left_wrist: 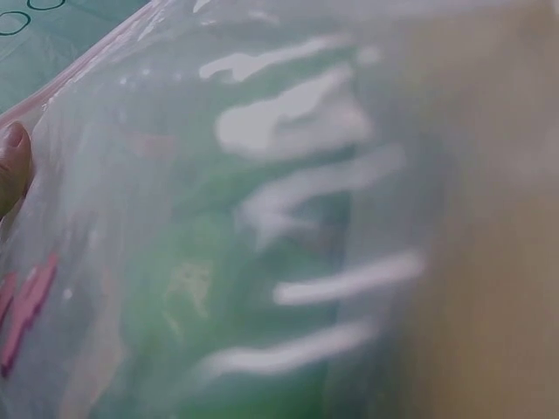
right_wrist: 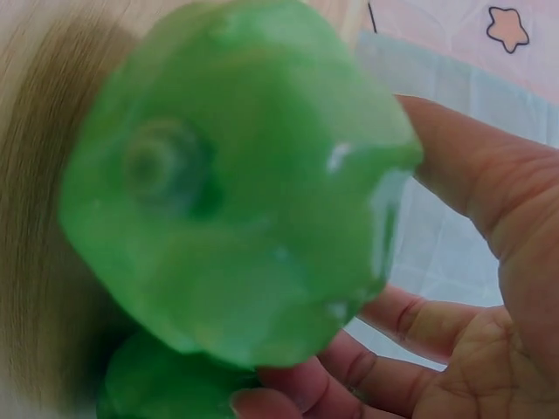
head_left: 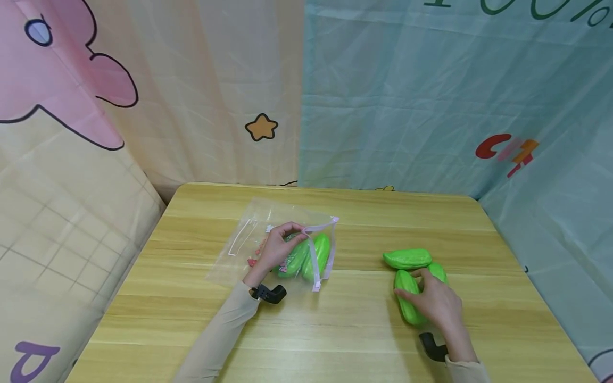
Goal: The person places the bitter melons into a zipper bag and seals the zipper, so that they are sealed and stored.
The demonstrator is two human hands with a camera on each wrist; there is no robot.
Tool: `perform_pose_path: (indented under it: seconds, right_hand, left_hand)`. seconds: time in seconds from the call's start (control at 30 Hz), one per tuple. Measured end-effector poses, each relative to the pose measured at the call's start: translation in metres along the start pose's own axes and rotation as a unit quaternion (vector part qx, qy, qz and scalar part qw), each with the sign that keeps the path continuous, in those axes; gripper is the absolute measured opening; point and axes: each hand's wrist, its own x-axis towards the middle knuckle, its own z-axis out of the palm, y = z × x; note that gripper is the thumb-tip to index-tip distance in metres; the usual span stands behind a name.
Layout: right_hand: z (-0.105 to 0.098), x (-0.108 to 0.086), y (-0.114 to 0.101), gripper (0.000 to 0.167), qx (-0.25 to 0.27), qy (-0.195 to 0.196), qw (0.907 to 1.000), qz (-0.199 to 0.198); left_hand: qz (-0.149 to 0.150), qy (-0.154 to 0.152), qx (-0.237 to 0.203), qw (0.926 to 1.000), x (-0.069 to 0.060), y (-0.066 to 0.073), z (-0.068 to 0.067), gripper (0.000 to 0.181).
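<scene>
My left hand pinches the lilac zip edge of a clear plastic bag, whose mouth faces right. Inside the bag lie green ridged pieces shaped like vegetables. In the left wrist view the bag's film fills most of the picture, with a thumb at its edge. On the right, my right hand grips one green piece between thumb and fingers. Two more stand against it, one behind and one partly hidden by the hand. The gripped piece looms large in the right wrist view.
The wooden table has a printed curtain behind its far edge and more cloth along both sides. Bare wood lies between the bag and the green pieces.
</scene>
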Motion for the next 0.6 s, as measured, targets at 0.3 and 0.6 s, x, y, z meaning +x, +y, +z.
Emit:
perform_pose_path:
  seconds: [0.3, 0.6]
  right_hand:
    - [0.0002, -0.0011, 0.0011, 0.067, 0.010, 0.010, 0.9999, 0.004]
    - [-0.0034, -0.0032, 0.0006, 0.067, 0.022, 0.013, 0.9997, 0.005]
  left_hand:
    - [-0.003, 0.004, 0.002, 1.0000, 0.0001, -0.0012, 0.0003, 0.015]
    - [-0.004, 0.003, 0.003, 1.0000, 0.0009, -0.0017, 0.0004, 0.014]
